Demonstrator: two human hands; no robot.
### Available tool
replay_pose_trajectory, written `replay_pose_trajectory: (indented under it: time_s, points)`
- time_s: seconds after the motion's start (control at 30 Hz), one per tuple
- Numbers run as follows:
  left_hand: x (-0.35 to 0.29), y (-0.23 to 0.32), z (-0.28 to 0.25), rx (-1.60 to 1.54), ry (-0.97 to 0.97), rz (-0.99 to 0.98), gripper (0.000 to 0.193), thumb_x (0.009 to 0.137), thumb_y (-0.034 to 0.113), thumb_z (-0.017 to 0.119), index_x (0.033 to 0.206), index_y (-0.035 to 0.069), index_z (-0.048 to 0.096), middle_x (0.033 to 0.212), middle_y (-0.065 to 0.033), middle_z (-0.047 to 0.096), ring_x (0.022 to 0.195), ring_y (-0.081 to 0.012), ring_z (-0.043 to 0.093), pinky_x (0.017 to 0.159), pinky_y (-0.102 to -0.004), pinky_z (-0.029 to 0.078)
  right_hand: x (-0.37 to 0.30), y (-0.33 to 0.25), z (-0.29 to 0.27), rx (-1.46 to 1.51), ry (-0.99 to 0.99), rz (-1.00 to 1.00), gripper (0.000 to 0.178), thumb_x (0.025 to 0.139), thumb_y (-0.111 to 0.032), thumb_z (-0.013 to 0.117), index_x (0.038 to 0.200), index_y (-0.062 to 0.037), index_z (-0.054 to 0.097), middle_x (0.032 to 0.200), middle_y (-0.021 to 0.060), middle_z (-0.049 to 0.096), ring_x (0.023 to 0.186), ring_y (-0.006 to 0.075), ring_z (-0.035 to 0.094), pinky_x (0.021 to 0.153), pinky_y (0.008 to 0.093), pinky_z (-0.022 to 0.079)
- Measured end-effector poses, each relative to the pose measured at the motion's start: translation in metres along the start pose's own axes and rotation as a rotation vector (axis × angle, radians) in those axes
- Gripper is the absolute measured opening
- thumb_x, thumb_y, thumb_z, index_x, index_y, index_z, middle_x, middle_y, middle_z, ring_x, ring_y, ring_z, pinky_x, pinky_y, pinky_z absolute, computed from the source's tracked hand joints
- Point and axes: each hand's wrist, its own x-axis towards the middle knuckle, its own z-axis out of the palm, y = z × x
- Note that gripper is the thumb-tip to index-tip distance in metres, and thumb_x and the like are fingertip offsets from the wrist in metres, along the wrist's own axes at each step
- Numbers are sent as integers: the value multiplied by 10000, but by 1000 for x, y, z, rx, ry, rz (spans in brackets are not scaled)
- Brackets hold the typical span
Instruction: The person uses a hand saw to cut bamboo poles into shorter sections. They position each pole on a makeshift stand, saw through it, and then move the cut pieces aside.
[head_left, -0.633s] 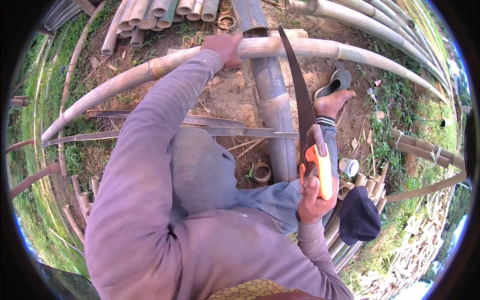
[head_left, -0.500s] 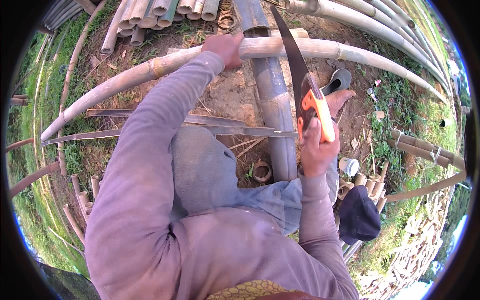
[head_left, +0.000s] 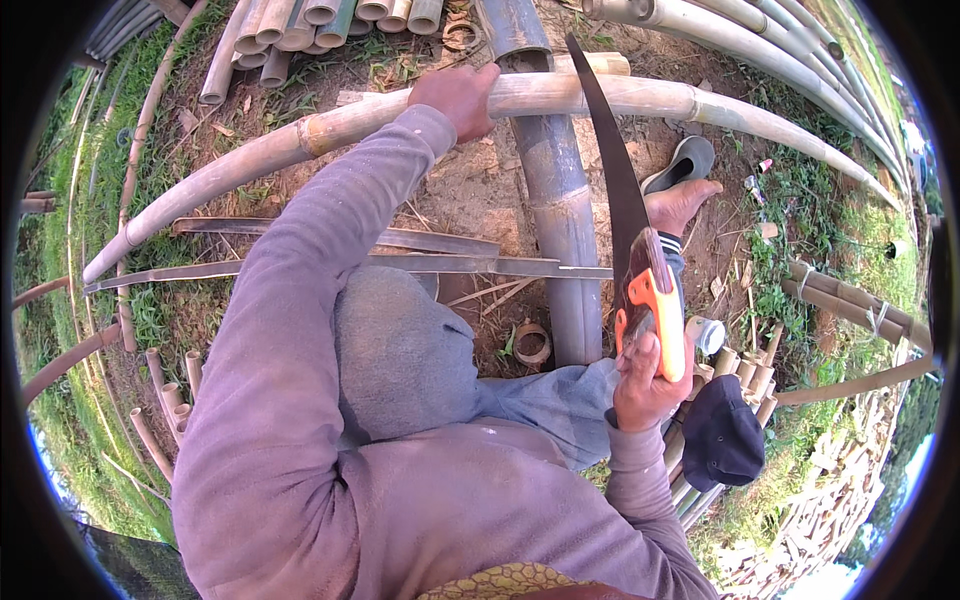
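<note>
The left sleeve point(head_left: 290, 270) hides part of two flat strips point(head_left: 470, 264). The saw blade point(head_left: 616, 160) covers a bit of the pole point(head_left: 540, 93); whether they touch cannot be told. The upper edge cuts off stacked tubes point(head_left: 276, 22).

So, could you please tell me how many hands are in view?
2: the left hand is on the curved bamboo pole; the right hand holds the orange-handled saw. Some fingers are hidden.
</note>
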Motion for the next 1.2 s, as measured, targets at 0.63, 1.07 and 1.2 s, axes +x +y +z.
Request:
replay_pose_trajectory:
  time_s: [0.63,1.07,1.2]
  points:
    - [-4,15,-16,33,-63,-51,584,890,436,783,1358,158,573,1200,-119,746,1102,-313,746,929,-467,611,84,21,63,-320,-1,-245,199,993,-119,760,1101,23,672,759,90,702,653,131,648,610,317,522]
    - [-1,9,-6,29,-21,-36,697,853,468,815,1432,190,546,1185,-120,731,1077,-342,743,912,-483,609,-30,18,-16,-144,12,-106,218,1014,-91,703,1139,80,654,851,116,752,661,138,684,652,285,550]
    - [-3,8,3,20,12,-25,676,860,462,801,1425,183,555,1195,-119,727,1075,-341,741,926,-473,606,98,32,69,-342,9,-249,212,983,-148,779,1058,17,669,765,125,712,657,176,690,630,331,533]
